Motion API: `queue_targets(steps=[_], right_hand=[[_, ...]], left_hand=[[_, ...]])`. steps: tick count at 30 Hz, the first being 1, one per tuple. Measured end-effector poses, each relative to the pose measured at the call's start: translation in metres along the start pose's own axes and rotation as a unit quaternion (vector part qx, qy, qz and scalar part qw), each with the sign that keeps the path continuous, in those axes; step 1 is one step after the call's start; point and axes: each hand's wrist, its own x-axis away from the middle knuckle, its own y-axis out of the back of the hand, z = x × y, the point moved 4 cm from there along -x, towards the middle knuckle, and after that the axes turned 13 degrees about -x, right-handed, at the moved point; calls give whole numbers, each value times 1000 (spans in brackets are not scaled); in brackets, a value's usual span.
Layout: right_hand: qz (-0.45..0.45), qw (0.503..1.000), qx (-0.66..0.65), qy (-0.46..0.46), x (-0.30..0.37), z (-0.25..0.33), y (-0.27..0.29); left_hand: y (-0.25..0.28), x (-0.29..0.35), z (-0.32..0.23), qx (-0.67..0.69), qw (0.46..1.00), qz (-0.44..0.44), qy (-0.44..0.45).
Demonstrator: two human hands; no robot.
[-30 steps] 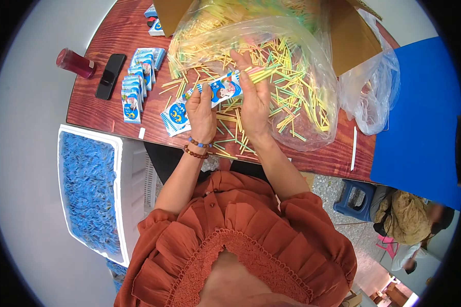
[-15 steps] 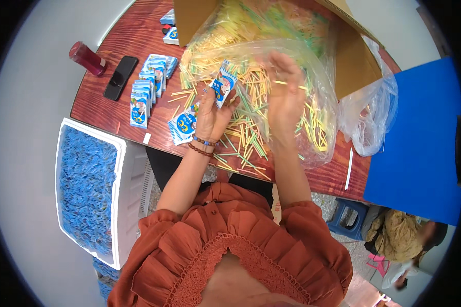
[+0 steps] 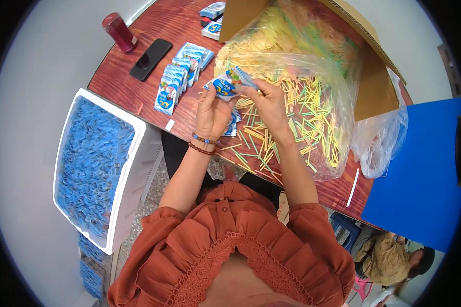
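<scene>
A small blue-and-white printed packet (image 3: 229, 83) is held level above the table between both hands. My left hand (image 3: 213, 113) is closed on its left end, thumb on top. My right hand (image 3: 269, 106) pinches the right end, and a bit of yellow shows at its fingers, perhaps a thin stick. More of these packets (image 3: 233, 123) lie under my left hand, partly hidden by it. Loose thin sticks (image 3: 256, 138) in yellow, green and orange are scattered beneath and beside my right hand.
A clear plastic bag (image 3: 328, 169) of sticks spills from a cardboard box (image 3: 376, 94). Overlapping packets (image 3: 170, 87), a phone (image 3: 151, 60) and a red bottle (image 3: 119, 33) stand left. A white foam box (image 3: 133, 120) holds many blue packets. A person (image 3: 389, 258) sits at lower right.
My right hand has come down and left from above the sticks to the packet's right end. The packet has turned from steeply slanted to nearly level. The whole view has shifted slightly.
</scene>
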Motion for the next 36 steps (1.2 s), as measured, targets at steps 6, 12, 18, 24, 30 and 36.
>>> queue_targets(steps=[6, 12, 18, 24, 30, 36], right_hand=[[23, 987, 156, 29, -14, 13, -39], [37, 997, 53, -52, -23, -2, -72], [119, 988, 80, -51, -29, -62, -142], [116, 975, 182, -42, -55, -93, -155], [15, 959, 282, 1, -27, -48, -61], [48, 940, 311, -132, 9, -63, -23]], left_hand=[[25, 8, -11, 88, 995, -49, 12], [23, 33, -58, -7, 991, -113, -77], [86, 88, -103, -233, 901, -302, -205], [96, 97, -110, -740, 550, -320, -218], [89, 95, -107, -800, 452, -306, -249], [48, 74, -72, -797, 538, -177, -211]])
